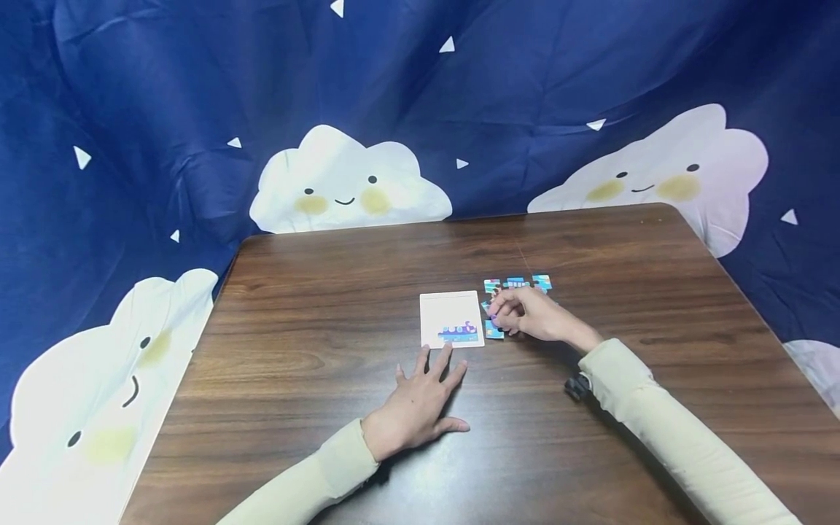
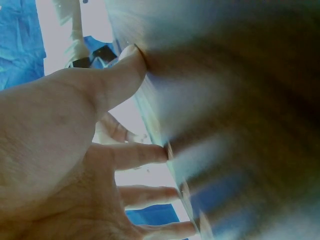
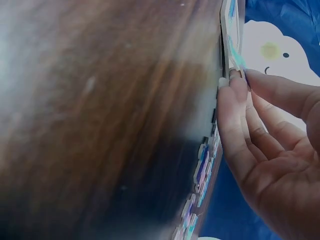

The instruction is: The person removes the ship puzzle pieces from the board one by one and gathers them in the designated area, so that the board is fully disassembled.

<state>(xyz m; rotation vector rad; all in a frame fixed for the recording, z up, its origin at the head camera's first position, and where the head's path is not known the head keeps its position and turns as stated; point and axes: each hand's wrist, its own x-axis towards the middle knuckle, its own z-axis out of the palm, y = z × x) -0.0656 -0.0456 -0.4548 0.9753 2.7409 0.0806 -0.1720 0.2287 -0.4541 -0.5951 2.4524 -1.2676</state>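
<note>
A square white puzzle board (image 1: 446,310) lies on the table, with some joined purple and blue puzzle pieces (image 1: 461,335) in its lower right corner. My left hand (image 1: 412,408) is spread flat in front of it, fingertips at the board's near edge. In the left wrist view the thumb and straight fingers (image 2: 142,155) touch the tabletop. Just right of the board, my right hand (image 1: 530,313) is over the loose pieces. Between its thumb and fingers it pinches a colourful puzzle piece (image 3: 237,57), partly hidden, close to the board's edge in the right wrist view.
Several loose puzzle pieces lie right of the board, including a corner-like blue one (image 1: 542,281), a patterned one (image 1: 491,286) and a blue one (image 1: 494,330) nearer me. The brown wooden table (image 1: 315,306) ends before a blue curtain (image 1: 499,87) with clouds.
</note>
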